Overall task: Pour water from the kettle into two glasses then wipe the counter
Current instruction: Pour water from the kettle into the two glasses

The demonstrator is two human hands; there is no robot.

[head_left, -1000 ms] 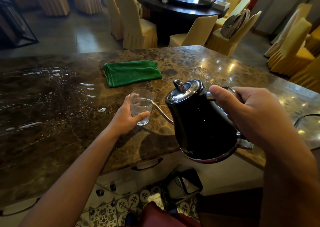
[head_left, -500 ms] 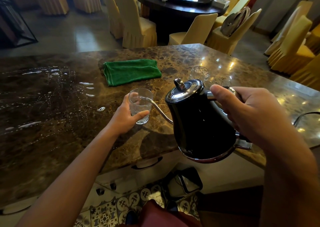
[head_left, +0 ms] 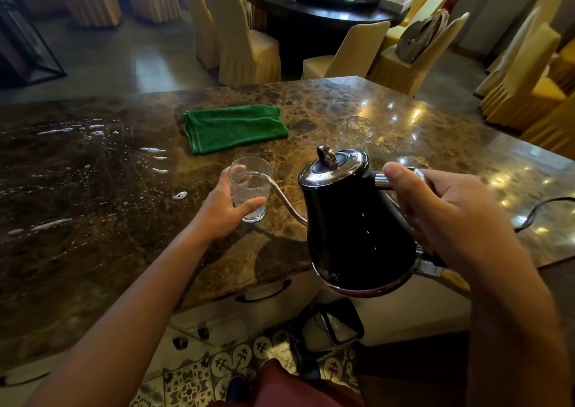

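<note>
The kettle (head_left: 357, 220) is shiny black with a silver lid, the cloth (head_left: 235, 127) is green, and the counter (head_left: 311, 108) is brown with speckles.

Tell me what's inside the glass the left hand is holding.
The kettle spout tip sits inside the rim of the glass held by the left hand. The water level cannot be read through the textured wall and fingers.

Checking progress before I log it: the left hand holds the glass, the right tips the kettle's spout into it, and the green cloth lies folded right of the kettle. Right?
Not quite. The head view shows the cloth folded left of the kettle and farther back. The rest stands: left hand holds the glass, right hand tips the spout in.
</note>
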